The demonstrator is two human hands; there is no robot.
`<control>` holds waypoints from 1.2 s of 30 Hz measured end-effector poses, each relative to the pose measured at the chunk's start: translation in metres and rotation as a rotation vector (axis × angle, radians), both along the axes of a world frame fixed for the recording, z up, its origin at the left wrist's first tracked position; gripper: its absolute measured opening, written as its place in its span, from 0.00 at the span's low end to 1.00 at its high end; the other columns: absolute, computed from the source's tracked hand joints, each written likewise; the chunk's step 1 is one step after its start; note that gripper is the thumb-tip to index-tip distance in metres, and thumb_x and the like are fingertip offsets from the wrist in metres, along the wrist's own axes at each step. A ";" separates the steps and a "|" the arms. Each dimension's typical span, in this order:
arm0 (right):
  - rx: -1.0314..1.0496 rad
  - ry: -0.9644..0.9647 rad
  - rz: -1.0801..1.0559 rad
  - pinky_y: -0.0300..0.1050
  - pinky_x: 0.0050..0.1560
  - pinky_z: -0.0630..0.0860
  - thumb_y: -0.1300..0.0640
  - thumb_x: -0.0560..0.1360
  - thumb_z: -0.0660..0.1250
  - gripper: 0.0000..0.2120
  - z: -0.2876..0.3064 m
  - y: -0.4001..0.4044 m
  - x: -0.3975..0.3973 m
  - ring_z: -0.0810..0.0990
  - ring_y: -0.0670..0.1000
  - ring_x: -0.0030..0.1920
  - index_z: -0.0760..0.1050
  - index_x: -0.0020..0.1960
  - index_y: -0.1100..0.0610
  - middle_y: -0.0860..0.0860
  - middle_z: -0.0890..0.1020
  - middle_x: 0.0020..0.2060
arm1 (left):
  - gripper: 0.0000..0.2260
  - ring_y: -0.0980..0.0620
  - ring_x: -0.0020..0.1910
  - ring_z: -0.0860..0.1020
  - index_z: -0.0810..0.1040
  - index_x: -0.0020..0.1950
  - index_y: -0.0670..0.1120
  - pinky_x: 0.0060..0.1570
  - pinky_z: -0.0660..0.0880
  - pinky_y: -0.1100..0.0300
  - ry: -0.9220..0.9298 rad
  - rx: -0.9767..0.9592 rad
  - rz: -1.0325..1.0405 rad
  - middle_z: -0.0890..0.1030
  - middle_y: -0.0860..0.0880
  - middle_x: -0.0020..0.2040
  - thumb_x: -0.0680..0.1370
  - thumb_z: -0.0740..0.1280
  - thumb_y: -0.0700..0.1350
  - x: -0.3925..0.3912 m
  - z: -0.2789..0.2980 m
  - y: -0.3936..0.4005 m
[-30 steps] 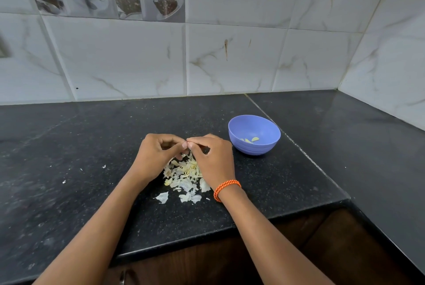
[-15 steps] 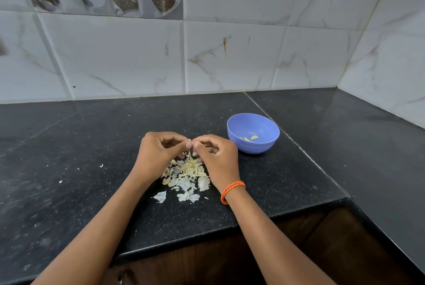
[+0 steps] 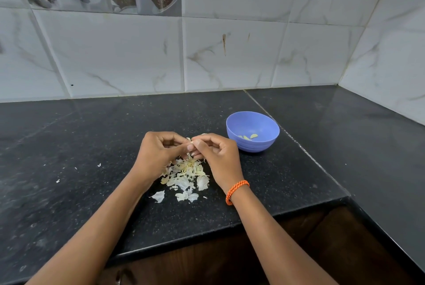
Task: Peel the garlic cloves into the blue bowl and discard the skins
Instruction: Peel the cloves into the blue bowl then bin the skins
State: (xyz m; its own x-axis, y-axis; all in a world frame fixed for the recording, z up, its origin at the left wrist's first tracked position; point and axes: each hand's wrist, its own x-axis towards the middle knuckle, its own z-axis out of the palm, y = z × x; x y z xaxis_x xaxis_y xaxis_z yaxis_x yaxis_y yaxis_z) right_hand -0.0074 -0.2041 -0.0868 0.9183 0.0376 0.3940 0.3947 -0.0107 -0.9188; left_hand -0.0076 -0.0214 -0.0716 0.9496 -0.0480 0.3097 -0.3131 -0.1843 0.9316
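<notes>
Black granite counter (image 3: 69, 146) ran under everything, with a few stray white flecks of skin (image 3: 99, 165) at its left. My left hand (image 3: 158, 153) had its fingers curled, thumb and forefinger pinching a garlic clove (image 3: 189, 139) that my right hand (image 3: 218, 156) pinched from the other side, fingertips of both touching. Only a pale sliver of the clove showed between them. Below my hands lay the heap of papery skins (image 3: 186, 174) on the counter. An orange braided band (image 3: 236, 191) circled my right wrist. Right of my hands, near them but apart, stood the blue bowl (image 3: 253, 144), holding a few peeled pale-yellow cloves (image 3: 249, 137) at its bottom.
</notes>
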 end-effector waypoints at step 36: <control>-0.401 0.025 -0.273 0.50 0.46 0.86 0.63 0.77 0.75 0.05 -0.004 -0.029 0.006 0.86 0.46 0.37 0.85 0.46 0.54 0.48 0.86 0.37 | 0.16 0.61 0.70 0.73 0.84 0.68 0.62 0.68 0.72 0.57 -0.272 0.674 0.004 0.83 0.67 0.62 0.81 0.75 0.48 0.016 -0.028 -0.013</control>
